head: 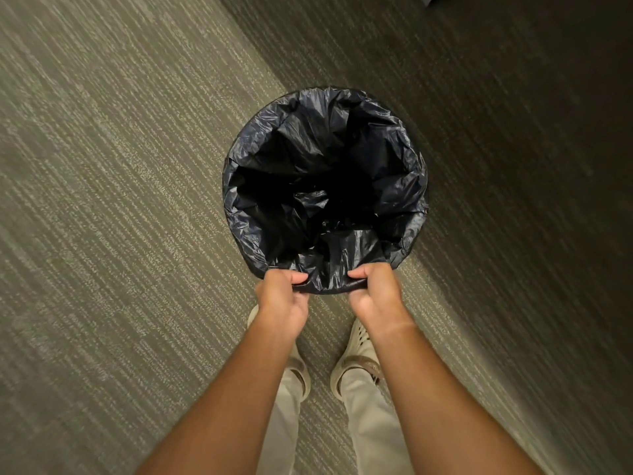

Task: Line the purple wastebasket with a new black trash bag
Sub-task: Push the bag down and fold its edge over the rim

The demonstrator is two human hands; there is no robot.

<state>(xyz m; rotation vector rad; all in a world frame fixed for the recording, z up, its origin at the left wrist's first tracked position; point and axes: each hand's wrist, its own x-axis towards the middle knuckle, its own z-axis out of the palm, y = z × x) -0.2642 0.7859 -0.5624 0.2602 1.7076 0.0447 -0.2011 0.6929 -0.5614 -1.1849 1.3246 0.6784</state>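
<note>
Standing on striped carpet (120, 200): round wastebasket, walls hidden under the black trash bag (325, 186) folded over its whole rim, bag mouth open, crumpled plastic sagging inside. Left hand (284, 296) and right hand (375, 293) side by side at the near rim, fingers curled shut, each pinching the bag's folded edge. Below: pale trousers (370, 423), cream perforated shoes (356, 351) near the basket
</note>
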